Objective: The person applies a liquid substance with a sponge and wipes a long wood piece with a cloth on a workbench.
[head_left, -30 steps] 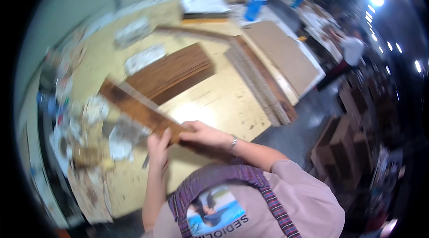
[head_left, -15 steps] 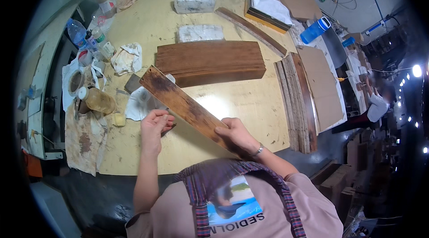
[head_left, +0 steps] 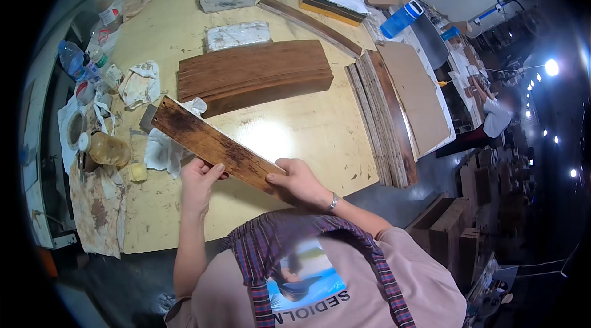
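Observation:
A narrow brown wooden board (head_left: 212, 147), blotched with dark stains, slants above the table in front of me. My right hand (head_left: 300, 184) is closed around its near right end, thumb on top. At the board's near edge, my left hand (head_left: 202, 185) pinches it, the thumb against the edge and the fingers partly hidden beneath. A small dark bit shows by the left fingertips, too little to name. Beyond the board lies a stack of brown wooden boards (head_left: 255, 70). A crumpled white cloth (head_left: 161, 154) sits under and beside the held board's far left part.
Two wrapped white blocks (head_left: 239, 36) lie behind the stack. To the left are a jar of yellowish liquid (head_left: 109, 149), a yellow sponge (head_left: 138, 172), bottles (head_left: 71, 59) and stained rags. Stacked edge-up boards (head_left: 374, 121) and cardboard (head_left: 414, 91) line the right; a person (head_left: 496, 115) stands beyond.
My left hand, apart from the board before, has come to its near edge and taken hold. The board tilts more toward my view, which has shifted rightward.

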{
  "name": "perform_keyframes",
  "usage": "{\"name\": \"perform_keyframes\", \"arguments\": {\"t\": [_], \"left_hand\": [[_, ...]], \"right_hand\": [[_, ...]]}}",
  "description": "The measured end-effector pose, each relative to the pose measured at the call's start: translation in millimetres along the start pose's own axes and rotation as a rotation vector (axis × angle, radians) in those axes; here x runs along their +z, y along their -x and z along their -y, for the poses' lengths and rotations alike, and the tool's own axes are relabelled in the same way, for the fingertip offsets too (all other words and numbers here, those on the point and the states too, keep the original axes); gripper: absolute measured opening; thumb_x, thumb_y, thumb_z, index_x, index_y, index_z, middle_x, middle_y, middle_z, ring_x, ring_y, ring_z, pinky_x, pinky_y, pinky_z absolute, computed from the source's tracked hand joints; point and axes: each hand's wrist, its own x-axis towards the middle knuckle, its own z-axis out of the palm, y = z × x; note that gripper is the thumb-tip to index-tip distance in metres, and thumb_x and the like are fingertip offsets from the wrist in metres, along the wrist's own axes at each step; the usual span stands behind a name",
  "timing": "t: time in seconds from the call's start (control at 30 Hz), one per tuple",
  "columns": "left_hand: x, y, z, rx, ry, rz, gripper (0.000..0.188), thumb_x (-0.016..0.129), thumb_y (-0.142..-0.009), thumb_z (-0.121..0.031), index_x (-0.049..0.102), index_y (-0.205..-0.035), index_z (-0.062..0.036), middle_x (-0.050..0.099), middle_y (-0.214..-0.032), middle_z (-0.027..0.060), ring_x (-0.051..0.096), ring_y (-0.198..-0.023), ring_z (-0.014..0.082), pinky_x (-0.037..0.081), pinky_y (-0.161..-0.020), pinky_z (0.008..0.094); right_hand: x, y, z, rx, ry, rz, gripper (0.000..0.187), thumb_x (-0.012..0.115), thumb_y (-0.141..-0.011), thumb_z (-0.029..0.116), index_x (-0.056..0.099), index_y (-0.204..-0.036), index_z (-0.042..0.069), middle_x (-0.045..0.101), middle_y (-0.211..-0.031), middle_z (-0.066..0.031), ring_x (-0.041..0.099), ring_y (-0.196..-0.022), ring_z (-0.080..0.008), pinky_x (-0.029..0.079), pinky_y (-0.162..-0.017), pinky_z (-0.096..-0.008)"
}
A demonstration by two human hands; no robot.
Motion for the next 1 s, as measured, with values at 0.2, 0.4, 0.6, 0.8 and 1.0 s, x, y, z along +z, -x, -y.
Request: {"name": "perform_keyframes", "arguments": {"t": [0.2, 0.4, 0.6, 0.8, 1.0], "left_hand": [[-1.0, -1.5, 5.5, -0.047, -0.007, 0.078, 0.012, 0.065, -0.091, -0.001, 0.065, -0.102, 0.0048, 0.071, -0.092, 0.0098, 0.066, -0.077, 0.0134, 0.054, -0.072, 0.0269], [-64.3, 13.1, 40.8, 0.239, -0.985, -0.312, 0.013, 0.068, -0.086, -0.003, 0.067, -0.099, -0.0007, 0.069, -0.09, 0.0115, 0.067, -0.081, 0.0252, 0.052, -0.075, 0.0339], [-82.4, 14.4, 67.0, 0.505, -1.339, -0.391, 0.012, 0.072, -0.076, -0.008, 0.067, -0.086, -0.0062, 0.062, -0.087, 0.0101, 0.06, -0.089, 0.0309, 0.049, -0.077, 0.0415], [-90.5, 15.1, 72.4, 0.496, -1.24, -0.48, 0.011, 0.072, -0.077, -0.007, 0.066, -0.086, -0.0082, 0.061, -0.086, 0.0076, 0.059, -0.087, 0.0298, 0.048, -0.075, 0.0419], [-94.7, 8.1, 68.4, 0.455, -1.278, -0.485, 0.013, 0.073, -0.078, -0.011, 0.067, -0.09, -0.0093, 0.061, -0.089, 0.0078, 0.059, -0.09, 0.03, 0.049, -0.076, 0.0421]], "right_hand": [[-8.2, 0.0, -10.8, 0.015, 0.054, -0.021, 0.033, 0.071, -0.086, 0.028, 0.063, -0.079, -0.003, 0.057, -0.061, -0.0127, 0.052, -0.058, -0.0172, 0.044, -0.058, -0.0367], [-34.3, 12.3, -23.1, 0.035, 0.159, 0.047, 0.032, 0.07, -0.086, 0.029, 0.068, -0.082, -0.003, 0.064, -0.067, -0.0159, 0.061, -0.062, -0.0181, 0.049, -0.062, -0.0352], [-44.8, 33.5, -53.7, 0.146, 0.21, 0.057, 0.024, 0.069, -0.09, 0.02, 0.067, -0.088, -0.004, 0.064, -0.073, -0.0024, 0.054, -0.066, -0.0081, 0.046, -0.059, -0.0272], [-54.9, 50.4, -83.9, 0.133, 0.238, 0.078, 0.026, 0.07, -0.09, 0.021, 0.068, -0.09, -0.005, 0.063, -0.073, -0.0017, 0.053, -0.066, -0.0075, 0.044, -0.059, -0.0267], [-62.9, 65.7, -87.9, 0.115, 0.35, 0.088, 0.03, 0.071, -0.09, 0.025, 0.066, -0.081, -0.004, 0.057, -0.066, 0.0, 0.049, -0.063, -0.0075, 0.042, -0.056, -0.0283]]}}
